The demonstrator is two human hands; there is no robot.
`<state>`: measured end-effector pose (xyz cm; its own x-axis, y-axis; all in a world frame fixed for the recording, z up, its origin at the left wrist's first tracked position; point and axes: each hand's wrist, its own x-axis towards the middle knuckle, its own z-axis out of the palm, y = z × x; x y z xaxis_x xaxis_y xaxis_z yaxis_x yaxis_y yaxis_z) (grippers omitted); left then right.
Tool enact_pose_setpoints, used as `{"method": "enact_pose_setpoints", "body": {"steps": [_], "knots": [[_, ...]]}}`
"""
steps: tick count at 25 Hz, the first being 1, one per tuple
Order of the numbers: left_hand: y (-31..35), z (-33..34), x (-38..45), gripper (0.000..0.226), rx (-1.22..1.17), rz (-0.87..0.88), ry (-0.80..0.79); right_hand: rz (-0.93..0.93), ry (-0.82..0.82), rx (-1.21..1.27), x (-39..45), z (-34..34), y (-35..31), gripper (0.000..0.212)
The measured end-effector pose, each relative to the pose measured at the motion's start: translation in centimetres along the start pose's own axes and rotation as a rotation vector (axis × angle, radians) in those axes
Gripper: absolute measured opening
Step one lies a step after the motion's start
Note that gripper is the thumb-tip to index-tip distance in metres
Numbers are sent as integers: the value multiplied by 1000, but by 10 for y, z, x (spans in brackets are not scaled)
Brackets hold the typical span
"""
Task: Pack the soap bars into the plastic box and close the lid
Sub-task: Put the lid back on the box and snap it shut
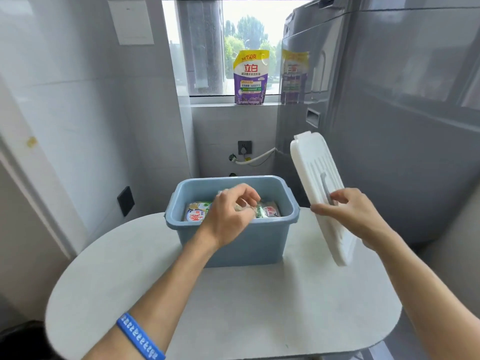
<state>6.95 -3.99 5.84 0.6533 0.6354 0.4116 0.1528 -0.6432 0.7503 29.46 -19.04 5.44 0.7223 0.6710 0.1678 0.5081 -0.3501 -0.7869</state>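
A blue plastic box (pixel 233 248) stands at the far middle of the white table (pixel 220 307). Wrapped soap bars (pixel 196 213) lie inside it, side by side. My left hand (pixel 228 214) hovers over the box's opening, fingers pinched on the wrapper of a soap bar (pixel 268 211); the hand hides part of the bar. To the right of the box, my right hand (pixel 348 211) grips the white lid (pixel 319 183) by its edge. The lid is held upright and tilted, above the table.
A grey washing machine (pixel 389 113) stands close on the right, behind the lid. A purple detergent pouch (pixel 250 76) sits on the window sill beyond the box. White walls close in on the left. The table's round edge runs near me.
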Motion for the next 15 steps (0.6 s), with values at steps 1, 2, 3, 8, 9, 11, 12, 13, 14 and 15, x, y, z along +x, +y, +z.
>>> {"method": "enact_pose_setpoints", "body": {"steps": [1, 2, 3, 8, 9, 11, 12, 13, 14, 15], "knots": [[-3, -16, 0, 23, -112, -55, 171, -75, -46, -14, 0, 12, -17, 61], [-9, -34, -2, 23, -182, -117, 373, -146, -94, -43, 0, 27, -35, 64], [-16, -50, -4, 21, -205, -180, 562, -199, -135, -84, -1, 40, -51, 67], [-50, -95, -19, 14, -157, -361, 664, -450, -323, -368, -2, 96, -96, 65], [-56, -96, -19, 15, -154, -390, 603, -471, -358, -378, -3, 105, -101, 65], [-68, -94, -21, 18, -136, -436, 469, -498, -410, -396, -3, 119, -108, 65], [-71, -92, -22, 20, -102, -446, 416, -492, -435, -409, 0, 119, -109, 66], [-75, -90, -24, 22, -46, -439, 387, -485, -459, -415, 3, 117, -108, 66], [-77, -87, -26, 23, 21, -414, 382, -479, -496, -406, 8, 114, -104, 62], [-80, -84, -28, 24, 86, -380, 391, -460, -541, -334, 10, 109, -100, 52]]}}
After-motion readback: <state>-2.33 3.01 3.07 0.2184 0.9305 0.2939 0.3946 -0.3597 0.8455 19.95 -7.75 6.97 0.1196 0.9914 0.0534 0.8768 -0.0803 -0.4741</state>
